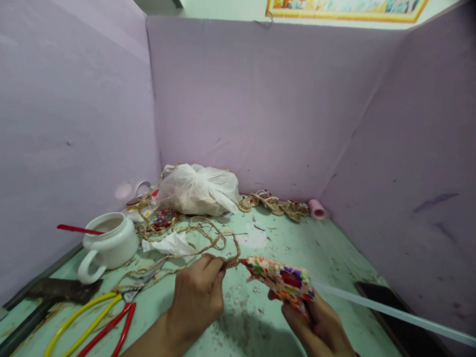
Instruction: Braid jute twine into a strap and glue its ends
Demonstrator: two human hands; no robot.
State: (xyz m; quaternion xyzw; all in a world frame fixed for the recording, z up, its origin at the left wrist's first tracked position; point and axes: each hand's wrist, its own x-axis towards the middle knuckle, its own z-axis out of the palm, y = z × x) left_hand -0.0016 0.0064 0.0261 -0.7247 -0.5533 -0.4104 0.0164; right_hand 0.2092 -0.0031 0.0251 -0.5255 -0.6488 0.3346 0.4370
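Note:
My left hand (pixel 198 289) is closed around a braided jute rope (pixel 237 251), near its end. The rest of the rope loops back across the table toward the left. In my right hand (pixel 321 326) is a glue gun (pixel 280 278) with a colourful flowered covering. Its red tip points left and meets the rope, or comes very close to it, just beside my left fingers. A long translucent glue stick (pixel 399 316) sticks out of the gun's back end toward the lower right.
Scissors (pixel 127 297) with yellow and red handles, a hammer (pixel 62 291) and a white pot (pixel 111 245) lie left. Behind are a white plastic bag (pixel 201 190), woven rope pieces (pixel 274 203) and a pink spool (pixel 317 210). A dark flat object (pixel 399 318) lies right. Purple walls enclose the table.

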